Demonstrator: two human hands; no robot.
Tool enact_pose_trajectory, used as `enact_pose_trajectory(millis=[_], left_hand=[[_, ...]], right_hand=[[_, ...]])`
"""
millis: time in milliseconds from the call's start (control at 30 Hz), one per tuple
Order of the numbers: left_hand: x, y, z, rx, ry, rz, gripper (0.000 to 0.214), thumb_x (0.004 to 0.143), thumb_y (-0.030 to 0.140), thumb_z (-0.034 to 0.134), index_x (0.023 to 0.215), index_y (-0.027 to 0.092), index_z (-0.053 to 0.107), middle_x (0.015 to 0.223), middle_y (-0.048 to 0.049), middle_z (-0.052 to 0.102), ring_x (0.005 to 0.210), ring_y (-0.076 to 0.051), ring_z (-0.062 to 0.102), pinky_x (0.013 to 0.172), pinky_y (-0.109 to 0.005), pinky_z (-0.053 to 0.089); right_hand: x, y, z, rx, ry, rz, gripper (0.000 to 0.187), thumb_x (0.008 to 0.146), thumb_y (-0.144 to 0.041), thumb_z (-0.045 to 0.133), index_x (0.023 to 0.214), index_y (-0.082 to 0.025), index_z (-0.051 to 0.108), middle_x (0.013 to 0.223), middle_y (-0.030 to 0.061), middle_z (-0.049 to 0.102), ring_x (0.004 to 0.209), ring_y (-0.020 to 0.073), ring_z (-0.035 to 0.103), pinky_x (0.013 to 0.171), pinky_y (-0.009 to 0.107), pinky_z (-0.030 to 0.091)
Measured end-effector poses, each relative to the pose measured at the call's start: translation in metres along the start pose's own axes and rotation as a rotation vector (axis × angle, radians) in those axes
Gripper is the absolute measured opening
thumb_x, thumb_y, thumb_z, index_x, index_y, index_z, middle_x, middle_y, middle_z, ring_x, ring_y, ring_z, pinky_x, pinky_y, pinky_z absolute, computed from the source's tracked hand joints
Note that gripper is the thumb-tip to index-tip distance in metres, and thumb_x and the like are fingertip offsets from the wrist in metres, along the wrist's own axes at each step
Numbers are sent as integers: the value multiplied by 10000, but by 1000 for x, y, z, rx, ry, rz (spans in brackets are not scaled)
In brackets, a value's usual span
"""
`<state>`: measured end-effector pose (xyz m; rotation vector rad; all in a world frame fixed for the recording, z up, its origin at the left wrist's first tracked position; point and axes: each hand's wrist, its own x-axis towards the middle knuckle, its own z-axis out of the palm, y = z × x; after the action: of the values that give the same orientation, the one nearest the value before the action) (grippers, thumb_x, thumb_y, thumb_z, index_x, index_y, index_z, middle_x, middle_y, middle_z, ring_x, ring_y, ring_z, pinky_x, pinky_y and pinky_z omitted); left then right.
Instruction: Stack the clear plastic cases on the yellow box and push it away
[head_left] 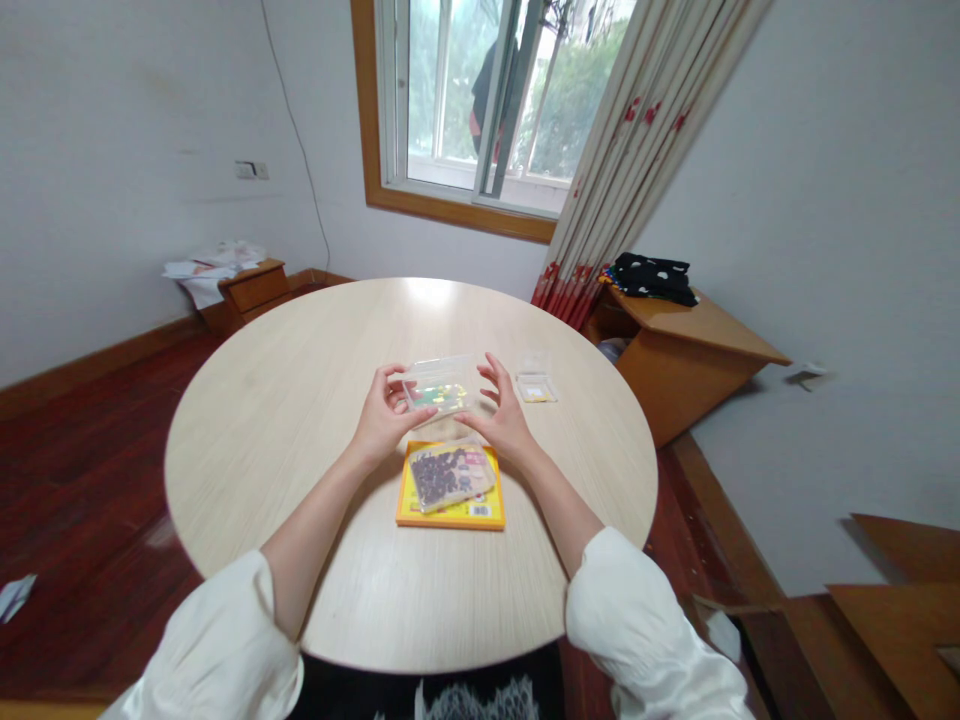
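My left hand (384,412) pinches the left end of a clear plastic bag (439,388) with small yellow-green pieces inside, held just above the round table (300,400). My right hand (504,415) is at the bag's right end, fingers curled and spread; whether it grips the bag is unclear. Below the hands a yellow box (454,512) lies flat on the table, with a clear bag of dark small pieces (448,475) resting on top of it.
A small clear bag with a yellow card (536,385) lies on the table right of my hands. A wooden cabinet with dark cloth (694,345) stands at the right, a curtain (637,150) by the window, a low stand with papers (247,285) at the left.
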<state>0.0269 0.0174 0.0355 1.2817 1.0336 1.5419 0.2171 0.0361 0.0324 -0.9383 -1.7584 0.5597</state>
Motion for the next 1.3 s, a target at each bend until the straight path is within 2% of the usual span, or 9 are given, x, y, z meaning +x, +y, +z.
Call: enact_pose_trajectory(millis=[133, 267, 400, 500, 600, 700, 800, 1000, 1300], left_hand=[[-3, 6, 2, -15, -28, -43, 609, 480, 336, 805, 955, 232, 438, 893, 12, 567, 794, -147, 610, 768, -342, 514], [-6, 11, 3, -3, -58, -62, 517, 512, 364, 790, 875, 217, 452, 820, 22, 577, 742, -148, 620, 707, -310, 516], [-6, 10, 3, 9, -61, -72, 484, 531, 384, 778, 856, 212, 463, 808, 21, 591, 706, -140, 612, 675, -284, 499], [-5, 8, 4, 15, -80, -58, 463, 560, 404, 755, 877, 212, 477, 799, 14, 607, 738, -153, 611, 709, -294, 490], [-5, 6, 4, 38, -108, 6, 456, 575, 392, 749, 920, 204, 517, 878, -16, 625, 878, -183, 612, 831, -325, 471], [-4, 3, 3, 105, -113, 85, 467, 575, 370, 759, 965, 196, 570, 1040, -56, 611, 1033, -215, 574, 938, -349, 427], [-3, -2, -1, 177, -104, 159, 404, 611, 357, 747, 956, 193, 614, 1110, -76, 596, 1110, -232, 538, 998, -372, 385], [-1, -10, -5, 257, -101, 222, 367, 662, 383, 717, 961, 184, 641, 1042, -67, 630, 1040, -222, 570, 961, -375, 413], [-2, -7, -4, 334, -74, 267, 321, 666, 379, 711, 908, 179, 641, 960, -46, 636, 965, -204, 583, 917, -363, 435]], right_hand=[[0, -4, 0, 14, -27, -8, 820, 664, -241, 733, 1374, -328, 332, 1307, 94, 484, 1208, 225, 473, 932, 416, 448], [1, -4, -1, -4, -6, -70, 551, 701, -235, 688, 1222, -285, 514, 1232, 75, 543, 1156, 213, 505, 927, 402, 456], [2, -1, -2, -17, 35, -136, 374, 711, -227, 673, 1075, -250, 591, 1126, 60, 602, 1094, 203, 545, 905, 376, 469], [1, 2, -2, -8, 68, -178, 310, 710, -241, 682, 1011, -234, 608, 1070, 52, 626, 1029, 194, 576, 895, 363, 473], [1, 1, -1, -19, 92, -179, 255, 720, -269, 683, 963, -227, 619, 1005, 41, 646, 964, 187, 597, 877, 355, 480], [1, 0, -1, -44, 106, -158, 226, 731, -305, 684, 934, -223, 628, 953, 35, 659, 917, 186, 607, 847, 346, 489], [0, 0, -2, -55, 109, -168, 245, 726, -329, 701, 934, -219, 634, 950, 39, 664, 905, 187, 608, 833, 339, 492], [0, 0, -1, -57, 116, -190, 272, 730, -335, 709, 965, -220, 637, 962, 39, 669, 903, 182, 607, 814, 329, 495], [0, 3, 0, -23, 115, -156, 232, 721, -362, 708, 893, -218, 652, 911, 37, 674, 871, 188, 616, 805, 336, 501]])
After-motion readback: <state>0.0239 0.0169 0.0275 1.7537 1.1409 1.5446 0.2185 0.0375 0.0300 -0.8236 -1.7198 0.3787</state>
